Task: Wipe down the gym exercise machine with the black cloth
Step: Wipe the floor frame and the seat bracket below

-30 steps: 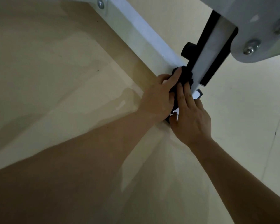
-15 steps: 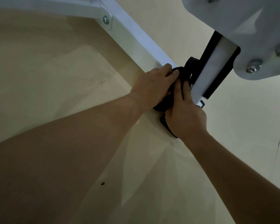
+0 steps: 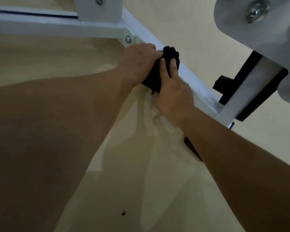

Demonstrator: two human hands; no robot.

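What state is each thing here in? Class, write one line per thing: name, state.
black cloth: bunched, pressed against the white bar.
left hand: curled, gripping the black cloth.
right hand: fingers laid straight, pressing the black cloth.
white bar: fixed in place, bolted at its joint.
bolt: seated in the bracket.

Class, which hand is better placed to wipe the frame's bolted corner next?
Probably left: the left hand grips the black cloth right beside the corner bolt, while the right hand sits farther down the bar.
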